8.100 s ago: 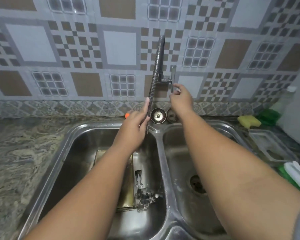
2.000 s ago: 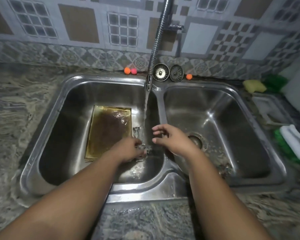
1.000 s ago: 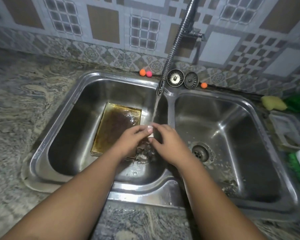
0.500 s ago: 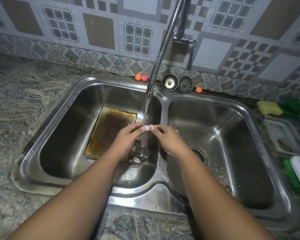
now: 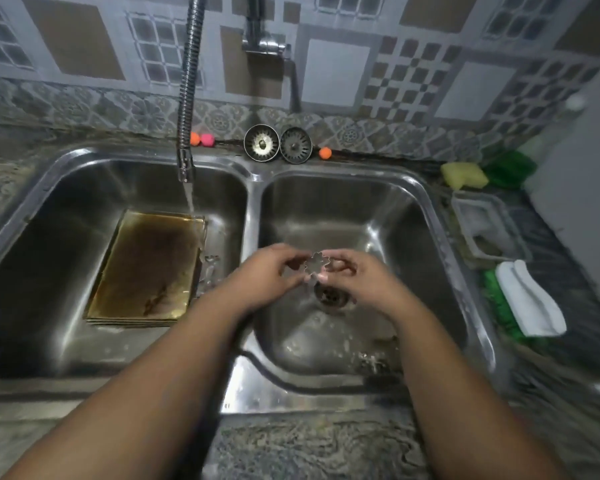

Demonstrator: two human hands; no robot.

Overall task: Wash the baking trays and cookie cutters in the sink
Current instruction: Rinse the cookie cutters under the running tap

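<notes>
A small flower-shaped metal cookie cutter (image 5: pixel 316 265) is pinched between my left hand (image 5: pixel 270 275) and my right hand (image 5: pixel 355 276) above the right basin's drain (image 5: pixel 331 296). A stack of stained, brownish baking trays (image 5: pixel 149 268) lies flat in the left basin. Other metal cookie cutters (image 5: pixel 210 268) lie blurred beside the trays at their right edge. Water runs from the coiled tap hose (image 5: pixel 186 98) into the left basin, just behind the trays.
The steel double sink (image 5: pixel 253 202) sits in a marbled counter. Two drain strainers (image 5: pixel 278 144) and small orange and pink balls (image 5: pixel 201 139) rest on the back ledge. At the right are a yellow sponge (image 5: pixel 463 174), a clear container (image 5: pixel 485 226) and a white cloth (image 5: pixel 529 299).
Both hands have carried the cookie cutter rightwards, out of the water stream over the left basin, and now hold it over the right basin. The view has shifted left.
</notes>
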